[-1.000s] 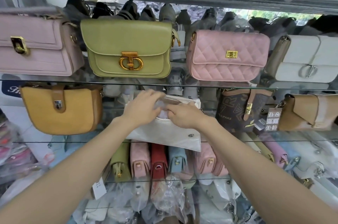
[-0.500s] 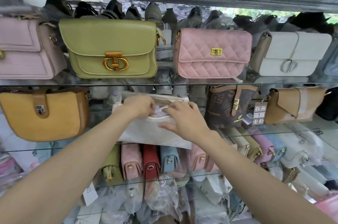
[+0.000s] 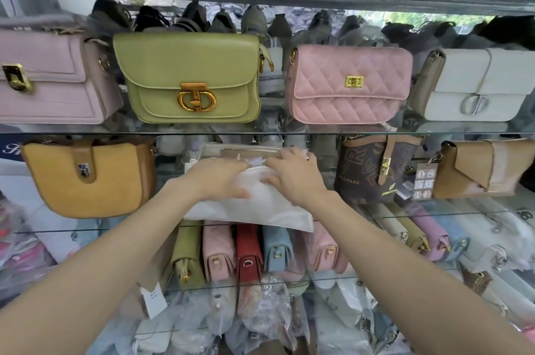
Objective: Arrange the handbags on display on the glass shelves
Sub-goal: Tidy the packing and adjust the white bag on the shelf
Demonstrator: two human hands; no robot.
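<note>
On the middle glass shelf (image 3: 434, 217), a white bag (image 3: 254, 207) lies tilted, its lower edge hanging over the shelf's front edge. Both hands rest on top of this bag. The left hand (image 3: 220, 181) lies flat across its upper left part with the fingers stretched out and pointing right; motion blur hides the fingertips. The right hand (image 3: 292, 172) lies on its upper right part, fingers spread and loosely bent at the bag's zipper opening, where pale tissue paper (image 3: 246, 159) shows; I cannot tell whether those fingers pinch anything.

Left of the white bag, on the same shelf, stands a mustard bag (image 3: 86, 178) with a brown strap and a silver clasp. Right of the white bag stands a dark brown monogram bag (image 3: 373, 169), with a printed tag (image 3: 424, 182) hanging just beside it, and farther right a tan flap bag (image 3: 486, 168).

Above the white bag, on the upper shelf, a green bag (image 3: 188, 76) with a gold clasp stands upright; a lilac bag (image 3: 49, 79) is to its left, a pink quilted bag (image 3: 347, 85) to its right and a white flap bag (image 3: 477, 85) beyond that.

Below the white bag, on the lower shelf, narrow bags stand side by side with their ends outward: olive (image 3: 188, 256), pink (image 3: 218, 250), red (image 3: 249, 253), blue (image 3: 276, 247) and another pink. Under them lie bags wrapped in clear plastic (image 3: 260, 311).
</note>
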